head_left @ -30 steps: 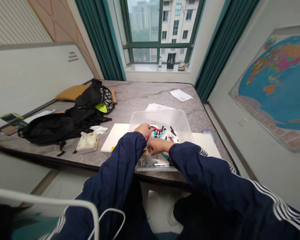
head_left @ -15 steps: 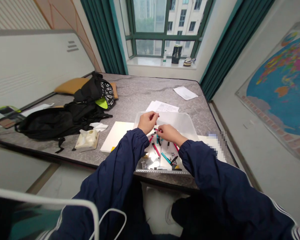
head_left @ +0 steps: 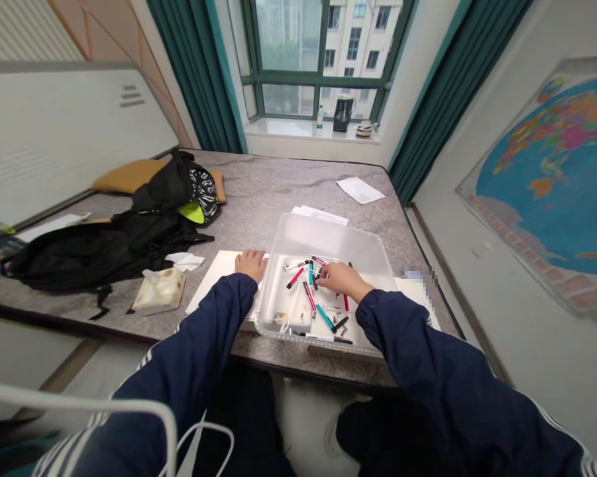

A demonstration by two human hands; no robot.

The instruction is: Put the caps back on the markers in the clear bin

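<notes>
A clear plastic bin [head_left: 328,232] holds scattered pen parts. Inside it, my right hand [head_left: 345,279] reaches in with its fingertips pinched together; what they hold, if anything, is too small to make out. By those fingers lie a teal barrel [head_left: 311,273], a red barrel [head_left: 295,277] and dark pieces. Nearer me are another red and black pen part [head_left: 309,296] and a teal and black one [head_left: 325,318]. My left hand [head_left: 251,265] rests palm down outside the bin, beside its left wall, on a cream sheet [head_left: 218,275], with its fingers stretched out.
To the left stand a tissue pack [head_left: 160,290] and a black backpack [head_left: 79,255] with a patterned cap [head_left: 203,195]. White papers [head_left: 360,190] lie toward the window. A white tube-like frame [head_left: 104,405] crosses the lower left, near my left sleeve.
My left hand has left the space above the bin and come down on the sheet at its left. My right hand stays in the bin, slightly lower. The view has shifted a little.
</notes>
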